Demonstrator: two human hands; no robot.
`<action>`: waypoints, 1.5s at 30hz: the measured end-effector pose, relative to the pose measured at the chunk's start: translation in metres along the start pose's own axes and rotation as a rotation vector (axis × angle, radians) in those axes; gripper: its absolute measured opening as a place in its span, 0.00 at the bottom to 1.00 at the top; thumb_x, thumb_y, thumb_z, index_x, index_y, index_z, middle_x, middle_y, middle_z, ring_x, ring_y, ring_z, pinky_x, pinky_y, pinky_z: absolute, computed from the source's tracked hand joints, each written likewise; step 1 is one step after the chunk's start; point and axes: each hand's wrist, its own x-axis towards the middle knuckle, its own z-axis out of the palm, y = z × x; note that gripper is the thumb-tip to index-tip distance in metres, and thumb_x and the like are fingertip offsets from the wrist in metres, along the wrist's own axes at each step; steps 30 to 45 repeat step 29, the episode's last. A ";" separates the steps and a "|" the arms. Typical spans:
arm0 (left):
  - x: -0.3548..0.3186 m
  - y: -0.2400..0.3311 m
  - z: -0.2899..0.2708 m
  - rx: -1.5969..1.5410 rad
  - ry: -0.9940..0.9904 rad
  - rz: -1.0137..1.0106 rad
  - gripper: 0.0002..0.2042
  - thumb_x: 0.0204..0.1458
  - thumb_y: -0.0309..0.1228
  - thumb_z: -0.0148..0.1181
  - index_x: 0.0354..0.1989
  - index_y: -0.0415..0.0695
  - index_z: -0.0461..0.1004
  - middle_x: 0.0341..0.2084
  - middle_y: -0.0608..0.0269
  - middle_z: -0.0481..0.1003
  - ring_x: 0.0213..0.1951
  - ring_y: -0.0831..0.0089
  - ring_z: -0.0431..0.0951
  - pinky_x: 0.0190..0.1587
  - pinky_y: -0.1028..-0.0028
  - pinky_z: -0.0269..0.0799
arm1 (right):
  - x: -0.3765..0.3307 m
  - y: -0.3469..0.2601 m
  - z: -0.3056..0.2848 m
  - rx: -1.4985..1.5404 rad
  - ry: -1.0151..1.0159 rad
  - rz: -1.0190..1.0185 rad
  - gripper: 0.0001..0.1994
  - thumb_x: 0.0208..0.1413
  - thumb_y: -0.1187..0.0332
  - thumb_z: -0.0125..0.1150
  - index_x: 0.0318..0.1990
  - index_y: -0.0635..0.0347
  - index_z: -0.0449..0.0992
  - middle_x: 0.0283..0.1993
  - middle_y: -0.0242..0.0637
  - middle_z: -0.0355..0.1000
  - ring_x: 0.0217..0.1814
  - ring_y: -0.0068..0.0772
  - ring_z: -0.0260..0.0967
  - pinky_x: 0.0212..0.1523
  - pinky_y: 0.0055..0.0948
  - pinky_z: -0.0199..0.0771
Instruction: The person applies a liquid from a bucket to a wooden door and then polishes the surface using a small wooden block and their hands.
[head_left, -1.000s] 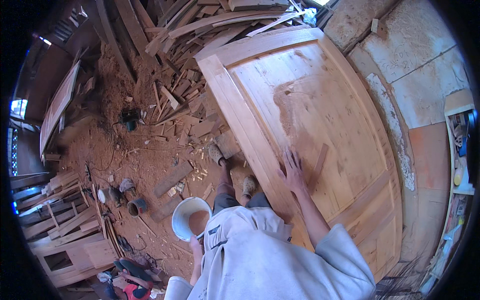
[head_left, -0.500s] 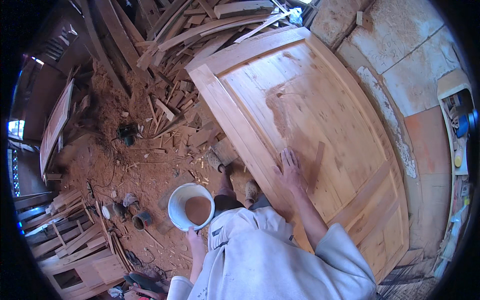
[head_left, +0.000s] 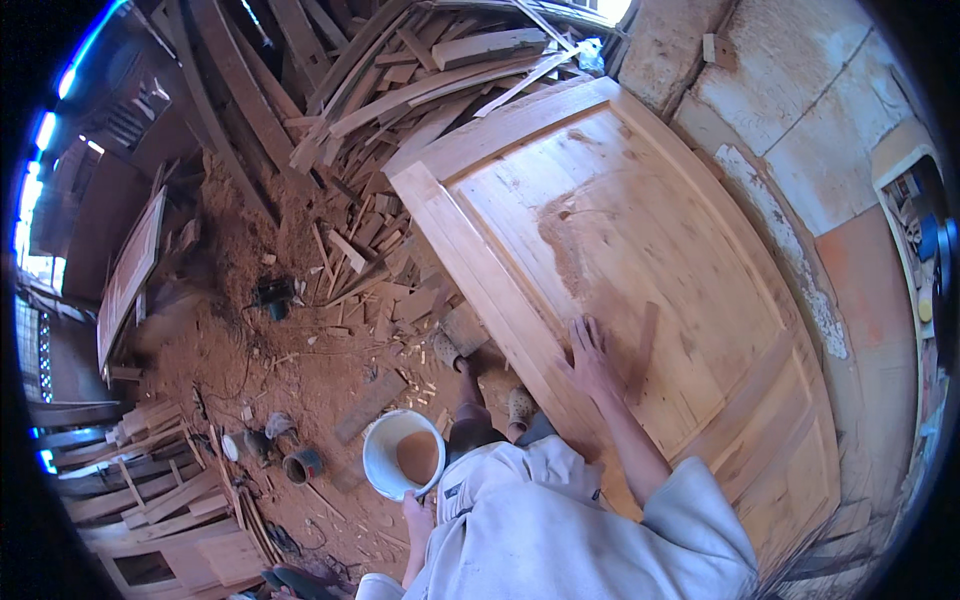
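A white bucket point(head_left: 375, 461) with reddish-brown powdery or liquid contents hangs at my left side. My left hand point(head_left: 419, 515) is closed on its near rim. To my right lies a large panelled wooden door point(head_left: 505, 300), with a framed edge and pale grain. My right hand point(head_left: 592, 362) rests flat on it beside the left frame rail, fingers stretched out and holding nothing. Close to those fingers is a thin dark wooden strip point(head_left: 645, 350) on the panel. Farther up the panel spreads a patch of brown dust or filler point(head_left: 562, 240).
Piled offcuts and boards point(head_left: 440, 80) crowd the far side of the door. Sawdust covers the ground point(head_left: 230, 350), with a dark power tool point(head_left: 273, 295), a small pot point(head_left: 302, 464) and cables. Stacked timber point(head_left: 165, 490) lies at left. A tool-filled shelf point(head_left: 925, 240) stands far right.
The whole view has shifted slightly, so the door and bucket appear lower and farther right. My right hand stays at about the same spot on the door; my left hand keeps hold of the bucket.
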 end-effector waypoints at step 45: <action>0.033 -0.072 0.018 -0.030 0.078 0.170 0.15 0.51 0.17 0.51 0.48 0.41 0.64 0.47 0.55 0.61 0.47 0.65 0.66 0.50 0.68 0.70 | -0.010 -0.021 0.005 -0.095 -0.001 0.037 0.34 0.51 0.46 0.57 0.65 0.43 0.59 0.73 0.44 0.37 0.75 0.52 0.27 0.70 0.54 0.30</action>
